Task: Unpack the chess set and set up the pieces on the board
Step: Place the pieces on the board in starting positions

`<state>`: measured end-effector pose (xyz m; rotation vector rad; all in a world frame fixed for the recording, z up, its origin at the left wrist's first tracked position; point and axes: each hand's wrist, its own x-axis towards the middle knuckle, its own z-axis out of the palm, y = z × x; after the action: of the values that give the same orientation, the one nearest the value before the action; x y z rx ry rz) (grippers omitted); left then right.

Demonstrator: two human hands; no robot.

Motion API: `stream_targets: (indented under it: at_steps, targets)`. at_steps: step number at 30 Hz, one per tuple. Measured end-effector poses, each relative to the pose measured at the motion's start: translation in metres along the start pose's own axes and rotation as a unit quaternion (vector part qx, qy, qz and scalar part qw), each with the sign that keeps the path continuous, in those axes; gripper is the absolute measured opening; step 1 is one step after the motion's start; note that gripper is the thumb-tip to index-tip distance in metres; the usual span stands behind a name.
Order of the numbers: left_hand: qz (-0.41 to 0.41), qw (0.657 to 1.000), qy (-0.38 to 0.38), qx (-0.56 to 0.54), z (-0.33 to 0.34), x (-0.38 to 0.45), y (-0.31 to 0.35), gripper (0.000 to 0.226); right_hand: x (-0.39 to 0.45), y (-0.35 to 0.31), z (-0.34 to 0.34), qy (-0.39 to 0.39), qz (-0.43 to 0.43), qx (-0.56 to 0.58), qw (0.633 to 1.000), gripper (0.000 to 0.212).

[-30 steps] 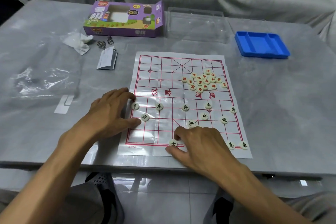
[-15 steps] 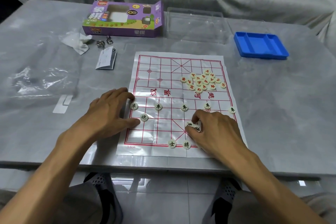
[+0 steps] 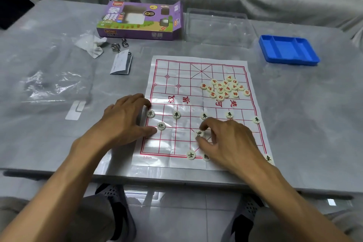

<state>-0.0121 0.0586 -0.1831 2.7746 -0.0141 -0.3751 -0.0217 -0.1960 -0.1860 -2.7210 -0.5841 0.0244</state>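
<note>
A white plastic board sheet (image 3: 182,76) with a red grid lies on the grey table. Black-lettered round pieces stand in a row (image 3: 176,114) across the near half, and two more (image 3: 191,155) sit on the near edge line. Several red-lettered pieces (image 3: 225,88) lie in a heap on the far right half. My right hand (image 3: 225,139) pinches one black-lettered piece (image 3: 199,133) between thumb and forefinger near the board's middle front. My left hand (image 3: 125,120) rests flat on the board's left edge, its thumb beside a piece (image 3: 161,125). Pieces under my right hand are hidden.
A purple chess box (image 3: 140,21) lies at the back with a clear plastic lid (image 3: 218,27) beside it. A blue tray (image 3: 287,50) sits back right. A folded leaflet (image 3: 121,65), metal rings (image 3: 117,45), crumpled paper (image 3: 92,44) and a clear bag (image 3: 53,86) lie left.
My right hand moved from the board's near edge, where it left a piece, up to the middle front and took hold of another piece. My left hand stayed put.
</note>
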Motion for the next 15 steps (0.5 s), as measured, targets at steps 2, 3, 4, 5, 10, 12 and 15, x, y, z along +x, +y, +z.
stream_targets:
  at_steps: [2, 3, 4, 5, 10, 12, 15]
  targets:
    - [-0.001, 1.0, 0.001, 0.002, 0.0, 0.0, 0.0, 0.073, -0.002, -0.012, 0.004, -0.019, -0.043, 0.013, 0.999, 0.023]
    - [0.0, 1.0, 0.001, 0.002, 0.001, 0.0, -0.001, 0.073, -0.003, -0.016, 0.007, -0.028, -0.068, 0.012, 0.997, 0.023]
    - [-0.001, 1.0, 0.001, 0.003, 0.001, 0.0, -0.001, 0.074, -0.004, -0.021, 0.01, -0.036, -0.089, 0.008, 0.995, 0.024]
    - [-0.002, 1.0, -0.001, 0.004, 0.001, 0.0, -0.001, 0.074, -0.004, -0.025, 0.013, -0.045, -0.103, 0.001, 0.994, 0.025]
    - [-0.003, 1.0, -0.003, 0.008, 0.004, 0.001, -0.004, 0.077, -0.006, -0.034, 0.019, -0.078, -0.124, 0.002, 0.989, 0.026]
    - [-0.001, 1.0, -0.001, 0.009, 0.005, 0.002, -0.007, 0.077, -0.005, -0.035, 0.02, -0.084, -0.126, -0.005, 0.988, 0.027]
    - [-0.003, 1.0, 0.0, 0.01, 0.008, 0.004, -0.009, 0.078, -0.005, -0.036, 0.021, -0.108, -0.12, -0.017, 0.987, 0.029]
